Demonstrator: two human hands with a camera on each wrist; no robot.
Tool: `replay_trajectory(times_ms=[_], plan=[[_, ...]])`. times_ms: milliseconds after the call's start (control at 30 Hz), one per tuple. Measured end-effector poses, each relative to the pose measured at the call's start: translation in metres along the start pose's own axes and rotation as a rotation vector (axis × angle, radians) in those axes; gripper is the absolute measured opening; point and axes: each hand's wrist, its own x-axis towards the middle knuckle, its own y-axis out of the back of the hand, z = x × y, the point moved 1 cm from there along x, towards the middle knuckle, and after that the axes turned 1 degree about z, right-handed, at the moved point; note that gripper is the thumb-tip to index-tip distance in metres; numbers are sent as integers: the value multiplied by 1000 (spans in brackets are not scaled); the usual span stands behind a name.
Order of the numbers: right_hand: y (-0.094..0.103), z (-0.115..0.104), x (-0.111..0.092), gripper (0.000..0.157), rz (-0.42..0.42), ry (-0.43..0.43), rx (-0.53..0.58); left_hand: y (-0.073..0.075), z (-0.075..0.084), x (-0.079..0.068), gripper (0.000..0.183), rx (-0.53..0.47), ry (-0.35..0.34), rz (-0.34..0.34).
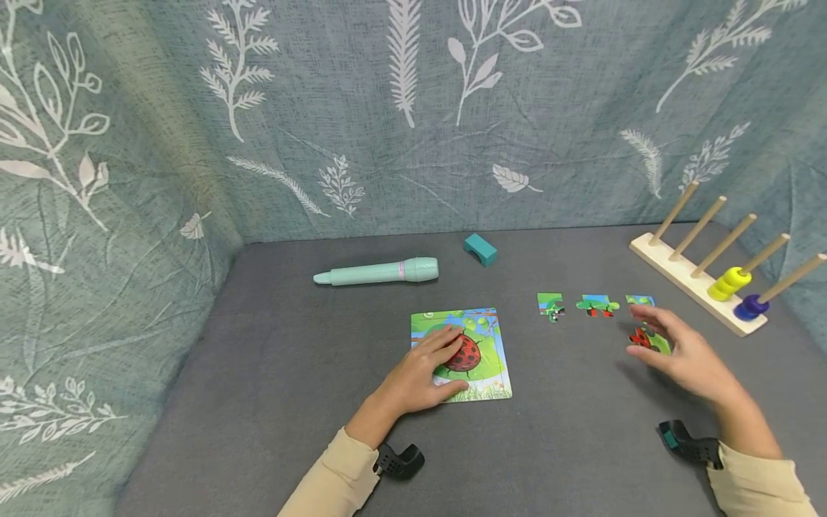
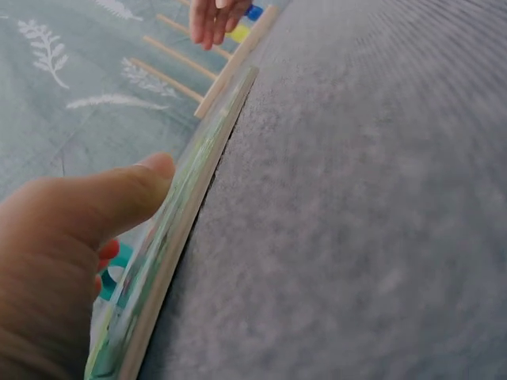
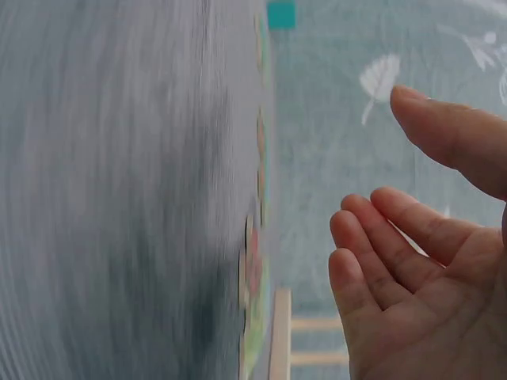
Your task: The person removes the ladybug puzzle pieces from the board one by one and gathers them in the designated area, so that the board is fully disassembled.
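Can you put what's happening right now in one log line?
left hand: rests on ladybug puzzle | right hand: hovers by loose pieces, holds nothing | peg rack: at right

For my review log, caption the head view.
Left hand on the ladybug board, right hand open near loose puzzle pieces.

High head view facing down, close sideways wrist views, left sharing its puzzle (image 1: 489, 359), right seemingly pieces (image 1: 597, 302)

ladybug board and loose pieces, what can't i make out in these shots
Head view: lower-left of the ladybug board, under the left hand.
Head view: parts of the rightmost puzzle pieces, behind the right hand.
Right wrist view: the pieces' pictures, blurred and edge-on.
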Motion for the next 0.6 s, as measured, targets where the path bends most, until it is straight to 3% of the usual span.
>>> replay_trajectory(times_ms=[233, 600], plan=[[-28, -25, 11, 59, -77, 47, 32, 6, -6, -6, 72, 15, 17, 27], [-91, -65, 33, 58, -231, 145, 32, 10, -13, -14, 67, 42, 31, 28]])
